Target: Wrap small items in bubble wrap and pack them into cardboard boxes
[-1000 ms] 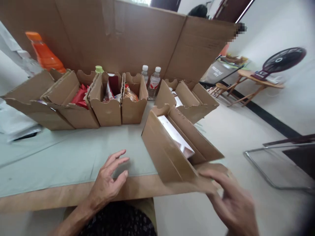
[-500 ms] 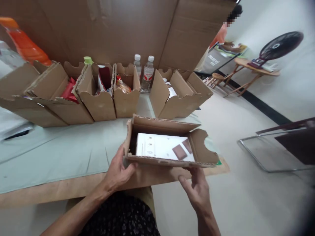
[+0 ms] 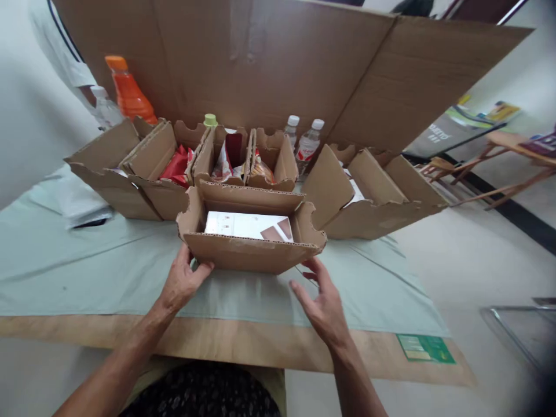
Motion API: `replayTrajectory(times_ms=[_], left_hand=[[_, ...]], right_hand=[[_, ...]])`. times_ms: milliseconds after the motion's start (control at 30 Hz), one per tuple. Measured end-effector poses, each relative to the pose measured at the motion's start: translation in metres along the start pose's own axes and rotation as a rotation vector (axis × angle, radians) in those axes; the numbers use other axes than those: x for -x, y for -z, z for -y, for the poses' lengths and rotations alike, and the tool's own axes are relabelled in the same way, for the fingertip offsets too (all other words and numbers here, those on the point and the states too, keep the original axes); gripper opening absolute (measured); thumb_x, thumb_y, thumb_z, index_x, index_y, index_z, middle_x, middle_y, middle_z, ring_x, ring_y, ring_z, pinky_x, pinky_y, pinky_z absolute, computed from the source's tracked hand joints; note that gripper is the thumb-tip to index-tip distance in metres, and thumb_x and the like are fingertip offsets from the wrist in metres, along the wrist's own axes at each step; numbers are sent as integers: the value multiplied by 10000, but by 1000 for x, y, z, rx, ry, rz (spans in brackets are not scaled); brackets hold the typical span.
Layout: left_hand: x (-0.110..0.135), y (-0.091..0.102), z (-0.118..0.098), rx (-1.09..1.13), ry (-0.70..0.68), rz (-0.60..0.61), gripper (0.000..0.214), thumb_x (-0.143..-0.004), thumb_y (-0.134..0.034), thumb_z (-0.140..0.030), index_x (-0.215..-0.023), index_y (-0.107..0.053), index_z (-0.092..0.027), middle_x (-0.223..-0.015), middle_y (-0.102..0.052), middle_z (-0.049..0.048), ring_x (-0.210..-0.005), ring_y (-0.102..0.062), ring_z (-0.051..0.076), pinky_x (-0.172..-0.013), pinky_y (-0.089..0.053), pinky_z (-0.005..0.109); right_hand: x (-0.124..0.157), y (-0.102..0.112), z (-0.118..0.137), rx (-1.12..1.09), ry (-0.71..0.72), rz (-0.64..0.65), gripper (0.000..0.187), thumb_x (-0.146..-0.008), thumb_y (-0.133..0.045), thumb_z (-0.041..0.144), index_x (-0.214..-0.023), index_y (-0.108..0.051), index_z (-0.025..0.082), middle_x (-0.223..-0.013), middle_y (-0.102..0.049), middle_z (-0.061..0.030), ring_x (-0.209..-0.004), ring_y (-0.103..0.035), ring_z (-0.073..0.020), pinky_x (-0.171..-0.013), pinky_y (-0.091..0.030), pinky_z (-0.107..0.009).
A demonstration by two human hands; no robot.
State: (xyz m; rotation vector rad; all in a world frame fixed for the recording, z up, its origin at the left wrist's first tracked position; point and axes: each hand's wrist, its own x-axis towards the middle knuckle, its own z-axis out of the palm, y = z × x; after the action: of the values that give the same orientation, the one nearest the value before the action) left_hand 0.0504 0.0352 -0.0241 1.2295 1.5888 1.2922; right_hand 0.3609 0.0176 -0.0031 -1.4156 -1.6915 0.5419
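Observation:
A cardboard box [image 3: 247,253] with notched ends stands at the middle of the green cloth, tilted slightly. Inside it lies a white carton [image 3: 243,225] printed with brown squares. My left hand [image 3: 182,284] grips the box's lower left corner, thumb along the front and fingers partly hidden behind the end. At the lower right corner is my right hand [image 3: 321,298], its thumb and fingers spread apart. The fingertips are at or against the box end; firm contact is hard to make out.
Behind stands a row of cardboard bins [image 3: 165,197] with a red packet [image 3: 177,166] and other packets. To the right is a divided bin [image 3: 369,217]. Water bottles [image 3: 309,142] and an orange bottle [image 3: 130,98] stand before a cardboard panel [image 3: 278,63]. A green card [image 3: 425,348] lies at the table's front edge.
The box has moved forward and left, away from the table's front edge towards the row of bins. Both hands went with it, and the right hand's fingers have spread. The view has turned left.

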Motion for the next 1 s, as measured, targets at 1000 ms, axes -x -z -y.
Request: replayTrajectory(times_ms=[1000], left_hand=[[7, -4, 16, -24, -148, 2, 449, -797, -675, -329, -1226, -608, -214, -1099, -716, 81, -1021, -692, 271, -905, -582, 419]], right_hand=[[-72, 66, 90, 382, 249, -83, 364, -1059, -511, 499, -1251, -701, 255, -1038, -793, -59, -1027, -707, -267, -963, -514, -438]])
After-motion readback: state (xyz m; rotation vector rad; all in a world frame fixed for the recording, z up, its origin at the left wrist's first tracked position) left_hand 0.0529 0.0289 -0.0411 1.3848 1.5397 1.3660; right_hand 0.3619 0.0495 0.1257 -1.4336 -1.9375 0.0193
